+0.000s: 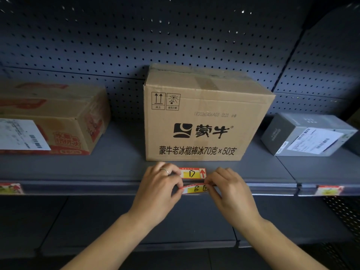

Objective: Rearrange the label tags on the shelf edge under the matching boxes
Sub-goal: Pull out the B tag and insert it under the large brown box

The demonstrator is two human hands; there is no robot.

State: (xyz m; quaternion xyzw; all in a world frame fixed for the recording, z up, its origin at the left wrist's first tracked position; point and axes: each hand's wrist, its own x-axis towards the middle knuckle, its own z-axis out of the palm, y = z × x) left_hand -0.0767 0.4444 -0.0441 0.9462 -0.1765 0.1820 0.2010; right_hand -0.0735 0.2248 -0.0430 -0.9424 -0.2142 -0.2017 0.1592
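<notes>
The tag marked B (195, 189) sits at the shelf edge rail (272, 189), bowed slightly, pinched at its left end by the left hand (157, 189) and at its right end by the right hand (229, 189); a second tag marked D (192, 173) lies flat on the shelf just above, in front of the brown carton (204, 121); the step looks like seating or freeing B in the rail; best to keep both ends level, flex it gently, avoid creasing, and leave D undisturbed.
</notes>
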